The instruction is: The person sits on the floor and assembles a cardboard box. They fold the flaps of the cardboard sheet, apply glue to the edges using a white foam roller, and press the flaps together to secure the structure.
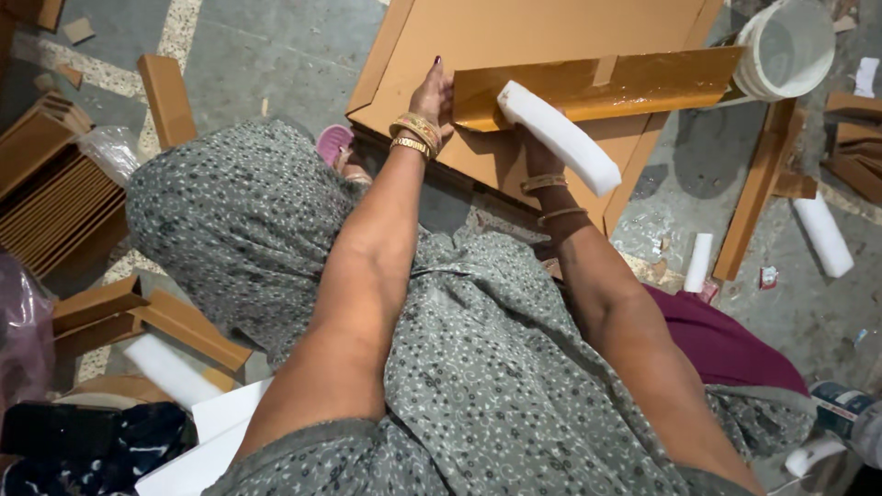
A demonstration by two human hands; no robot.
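Resting flat on a large cardboard sheet (514, 37), the left hand (434, 92) steadies the end of a glossy brown strip (643, 83). Right hand (533, 147) grasps a white foam block (560, 136), which lies across the strip's lower edge, angled down to the right.

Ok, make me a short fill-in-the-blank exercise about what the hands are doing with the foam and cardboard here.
1. The right hand holds a white ____ block against the glossy cardboard strip.
2. The left hand rests on the ____ end of that strip.
3. A white ____ stands on the floor at the upper right.
4. Both wrists wear gold ____.

Missing words: foam; left; bucket; bangles
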